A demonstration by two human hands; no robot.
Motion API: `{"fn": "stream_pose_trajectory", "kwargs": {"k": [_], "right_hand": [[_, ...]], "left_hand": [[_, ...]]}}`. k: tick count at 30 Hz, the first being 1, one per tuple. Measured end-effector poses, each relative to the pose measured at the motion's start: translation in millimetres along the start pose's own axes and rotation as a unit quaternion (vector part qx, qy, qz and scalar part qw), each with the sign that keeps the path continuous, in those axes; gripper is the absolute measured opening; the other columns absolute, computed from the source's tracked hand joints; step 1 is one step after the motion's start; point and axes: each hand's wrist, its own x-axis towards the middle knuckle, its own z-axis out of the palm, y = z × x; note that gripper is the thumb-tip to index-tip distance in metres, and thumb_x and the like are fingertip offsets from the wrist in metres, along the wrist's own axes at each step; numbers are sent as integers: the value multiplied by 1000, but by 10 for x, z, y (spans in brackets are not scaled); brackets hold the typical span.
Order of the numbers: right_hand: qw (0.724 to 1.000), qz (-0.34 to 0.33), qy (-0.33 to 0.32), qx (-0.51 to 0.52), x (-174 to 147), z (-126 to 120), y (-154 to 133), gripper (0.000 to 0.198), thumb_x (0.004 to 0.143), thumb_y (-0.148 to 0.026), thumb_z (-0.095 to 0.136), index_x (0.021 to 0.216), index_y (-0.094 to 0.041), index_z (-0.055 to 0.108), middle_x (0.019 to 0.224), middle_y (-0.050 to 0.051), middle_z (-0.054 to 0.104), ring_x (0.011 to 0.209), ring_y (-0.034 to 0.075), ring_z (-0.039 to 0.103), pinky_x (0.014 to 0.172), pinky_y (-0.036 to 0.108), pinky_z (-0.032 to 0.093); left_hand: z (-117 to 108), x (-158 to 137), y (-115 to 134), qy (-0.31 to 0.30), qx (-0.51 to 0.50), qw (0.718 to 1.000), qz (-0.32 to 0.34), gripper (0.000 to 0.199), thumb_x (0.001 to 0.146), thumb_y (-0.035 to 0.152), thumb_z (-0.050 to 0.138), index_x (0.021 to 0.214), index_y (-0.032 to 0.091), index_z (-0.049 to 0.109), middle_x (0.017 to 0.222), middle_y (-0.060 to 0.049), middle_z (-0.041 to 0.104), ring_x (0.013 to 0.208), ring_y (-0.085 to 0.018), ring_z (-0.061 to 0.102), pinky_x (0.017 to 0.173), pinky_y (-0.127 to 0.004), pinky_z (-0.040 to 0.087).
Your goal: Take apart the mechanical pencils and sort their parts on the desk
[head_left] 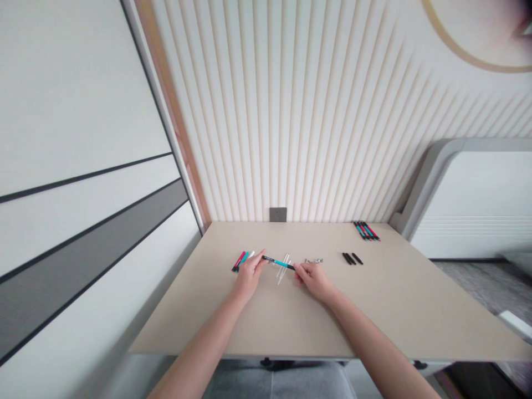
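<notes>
A blue and black pen (pixel 281 263) is stretched between my two hands above the table. My left hand (pixel 250 272) pinches its black left end. The black right end sits in the closed fingers of my right hand (pixel 312 277). Beneath the pen lie several thin white refills (pixel 281 274). Just left of my left hand are a red pen barrel (pixel 239 260), a blue one (pixel 244 259) and a white piece (pixel 251 254), partly hidden by the hand. Behind my right hand is a small pile of metal parts (pixel 318 260), too small to make out.
Three black pen caps or short barrels (pixel 352 259) lie to the right on the beige table (pixel 390 310). Several red and blue pens (pixel 366 230) rest side by side at the back right. A dark wall socket (pixel 278 214) sits behind the table; a white cabinet (pixel 83 249) stands left.
</notes>
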Motion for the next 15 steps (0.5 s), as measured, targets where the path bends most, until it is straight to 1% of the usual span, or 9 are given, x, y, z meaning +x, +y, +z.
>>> {"fn": "stream_pose_trajectory", "kwargs": {"k": [3,5,7,10,12,15], "right_hand": [[1000,-16,-9,3,6,10,-13,59,95,-57,34,61,-17,62,55,0,60,49,12,47,53,23,36],[1000,-17,7,1,20,-2,-10,58,95,-57,35,62,-17,61,55,0,58,51,12,47,53,23,35],[999,-9,37,0,38,-27,9,57,94,-57,36,63,-17,62,55,-1,57,51,12,47,53,23,34],[997,4,70,9,60,-74,50,54,92,-58,39,69,-16,64,58,0,58,53,13,47,52,23,34],[997,6,76,22,66,-100,65,52,91,-58,41,72,-16,65,60,2,59,55,14,49,53,23,36],[996,-4,79,49,63,-130,54,47,90,-56,44,81,-16,67,65,2,62,58,14,52,55,24,39]], "left_hand": [[8,15,7,16,-22,999,-20,40,94,31,50,132,19,53,90,-6,72,76,-18,67,67,-29,53],[9,21,10,28,-28,999,-29,41,93,32,53,131,18,53,90,-6,72,76,-18,67,67,-29,53],[7,21,6,27,-23,999,-26,36,91,33,56,123,18,58,88,-5,71,75,-18,66,68,-28,52],[-2,18,-8,4,-6,1000,-4,23,90,33,58,107,19,65,84,-4,69,72,-17,64,66,-27,51],[-10,22,-12,-11,4,1000,11,18,90,33,59,99,20,67,82,-4,69,69,-17,62,65,-27,50],[-26,35,2,-21,18,999,38,15,90,31,58,95,20,68,83,-4,70,70,-17,63,67,-29,50]]}}
